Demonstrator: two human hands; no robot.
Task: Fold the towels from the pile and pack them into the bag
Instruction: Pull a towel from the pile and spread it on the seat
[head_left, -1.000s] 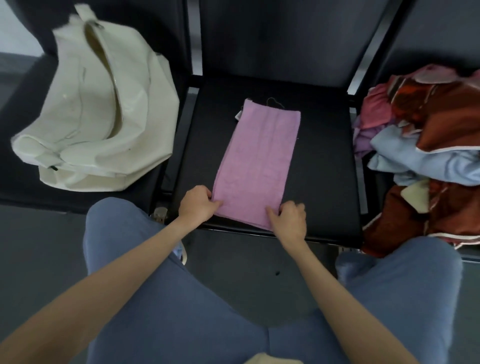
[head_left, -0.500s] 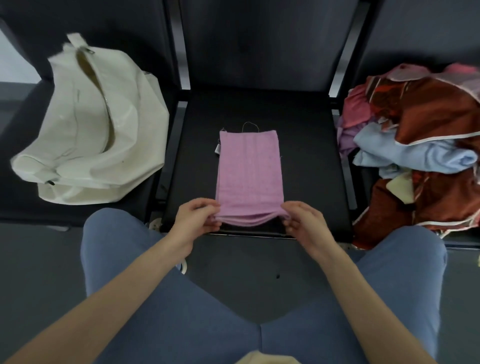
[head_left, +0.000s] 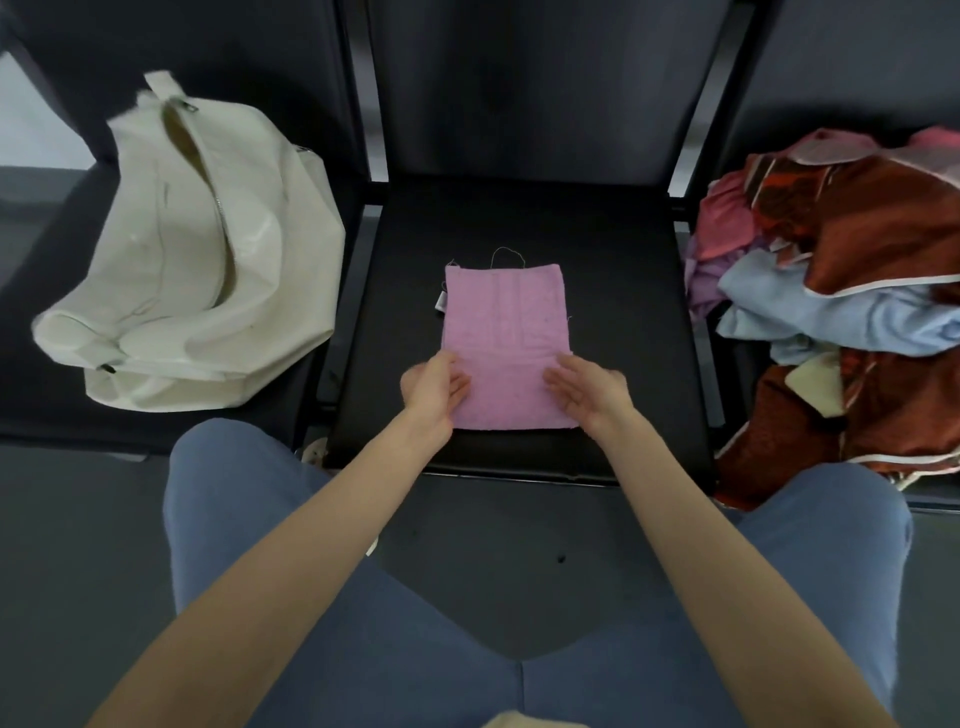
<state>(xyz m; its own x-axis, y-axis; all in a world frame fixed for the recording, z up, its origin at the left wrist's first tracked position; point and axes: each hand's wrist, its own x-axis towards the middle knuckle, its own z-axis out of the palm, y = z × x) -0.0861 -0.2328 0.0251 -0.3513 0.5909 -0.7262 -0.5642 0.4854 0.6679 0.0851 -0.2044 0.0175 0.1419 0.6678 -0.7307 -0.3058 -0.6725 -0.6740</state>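
Towel (head_left: 506, 332) lies folded on the seat (head_left: 623, 322) under flat left hand (head_left: 434, 387) and right hand (head_left: 589, 387), fingers straight, gripping nothing, so its layers could slip when lifted toward the bag (head_left: 208, 260).

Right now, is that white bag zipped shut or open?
Open. The white bag lies on the left seat with its zipper parted, a dark gap showing along the top.

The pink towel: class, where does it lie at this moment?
In the head view, the pink towel lies folded on the middle black seat, between the cream bag at left and the towel pile at right.
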